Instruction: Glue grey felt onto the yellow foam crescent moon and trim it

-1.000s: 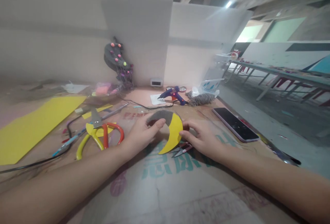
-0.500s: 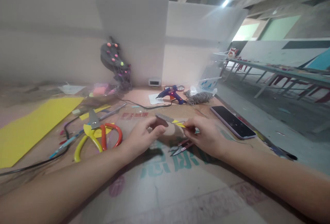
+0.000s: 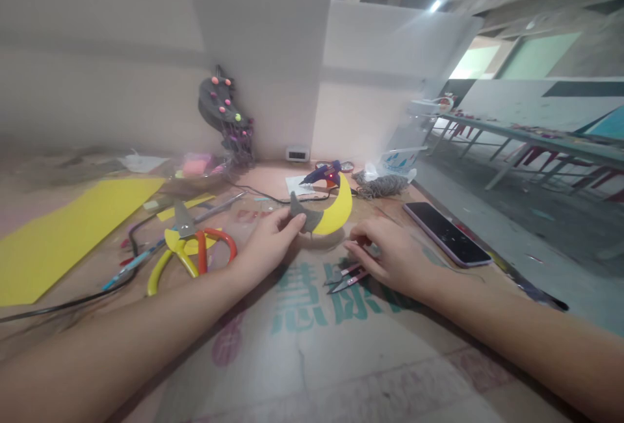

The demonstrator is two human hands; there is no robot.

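My left hand (image 3: 275, 238) pinches a crescent moon shape (image 3: 336, 208) by its grey end, between thumb and fingers. One part of the crescent is wrapped in grey yarn; the rest is bare yellow. To its right, my right hand (image 3: 385, 251) has its thumb and fingertips closed on what looks like a thin strand of grey yarn, hard to see against the table. Under and beside the right fingers lie small thread snips (image 3: 346, 280), blades pointing left. A ball of grey yarn (image 3: 383, 184) sits farther back.
A purple glue gun (image 3: 319, 175) lies behind the crescent. Scissors with red and yellow handles (image 3: 202, 251) and a yellow sheet (image 3: 82, 234) are at left. A phone (image 3: 446, 233) lies at right. Beside the wall stands a dark crescent ornament with coloured balls (image 3: 217, 108).
The crescent has turned up so its yellow face shows, held by the left hand alone. My right hand has come away from its yellow part. The view has shifted slightly.
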